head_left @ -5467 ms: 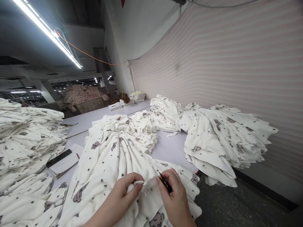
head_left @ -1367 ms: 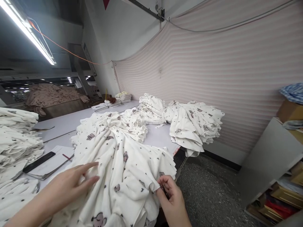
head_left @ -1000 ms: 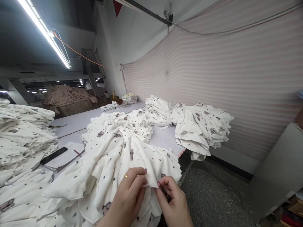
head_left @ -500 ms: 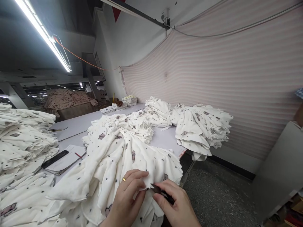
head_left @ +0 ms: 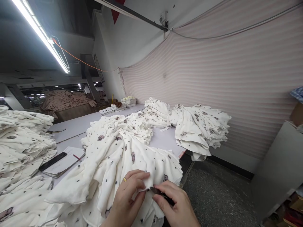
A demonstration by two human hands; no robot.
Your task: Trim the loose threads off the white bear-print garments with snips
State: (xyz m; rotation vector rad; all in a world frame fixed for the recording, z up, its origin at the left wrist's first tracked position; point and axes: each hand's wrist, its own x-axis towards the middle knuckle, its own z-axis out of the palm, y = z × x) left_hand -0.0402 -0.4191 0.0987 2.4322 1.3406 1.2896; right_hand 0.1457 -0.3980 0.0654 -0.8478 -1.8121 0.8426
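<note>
Logged striped pink curtain wall (head_left: pixel 224 78) along the far side. Noted long grey table (head_left: pixel 78 121) running beneath it toward the back.

Counted two big heaps of the same white printed cloth: left stack (head_left: pixel 21 138) at the left edge, right heap (head_left: pixel 199 129) hanging over the table's right end, near the wall.

Found white printed garment (head_left: pixel 123 154) spread over the near table between those heaps, hem draped off the near edge and up into both hands.

Spotted sheaf of papers (head_left: pixel 65 165) just left of the garment, with black phone (head_left: pixel 52 161) lying on top.

Recorded left hand (head_left: pixel 127 198) pinched on the garment's hem, fingers curled over the fold.

Recorded right hand (head_left: pixel 177 205) closed round dark thread snips (head_left: pixel 161 193), tips pointing left at the pinched hem, just beside the left fingertips. Marked both hands as close together, almost touching.

Saw red pen (head_left: pixel 77 157) on the papers' near corner. Noted gold ring (head_left: pixel 124 179) on a left finger.
</note>
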